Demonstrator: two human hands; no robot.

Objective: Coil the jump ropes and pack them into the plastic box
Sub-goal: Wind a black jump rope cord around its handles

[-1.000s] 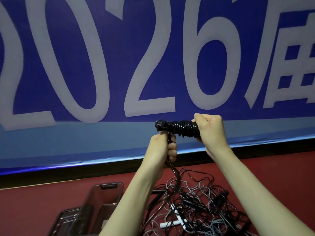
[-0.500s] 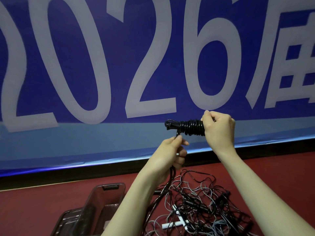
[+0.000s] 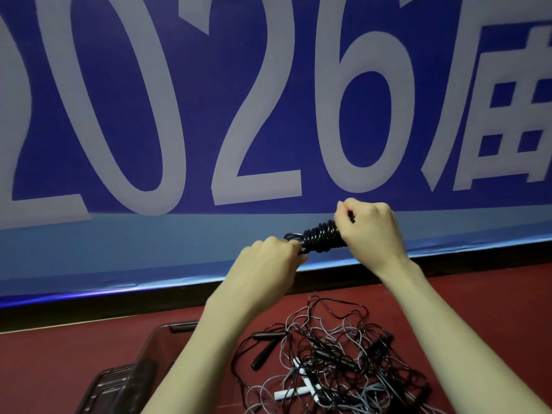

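Note:
A black jump rope (image 3: 321, 236) is wound into a tight coil and held up in front of the banner. My right hand (image 3: 370, 231) grips the coil's right end. My left hand (image 3: 270, 258) pinches the rope's loose end at the coil's left tip. Below, a tangled pile of black and grey jump ropes (image 3: 337, 360) with black and white handles lies on the red floor. The clear plastic box (image 3: 149, 354) stands at the lower left, partly hidden by my left forearm.
A large blue banner (image 3: 185, 115) with white "2026" fills the background, ending in a black strip at the floor. A clear lid (image 3: 101, 383) lies beside the box. Red floor (image 3: 44, 360) spreads to both sides.
My left hand rose from below the coil to its left tip and closed on the rope end. The hanging strand is gone from beneath the coil. The right hand tilted the coil slightly.

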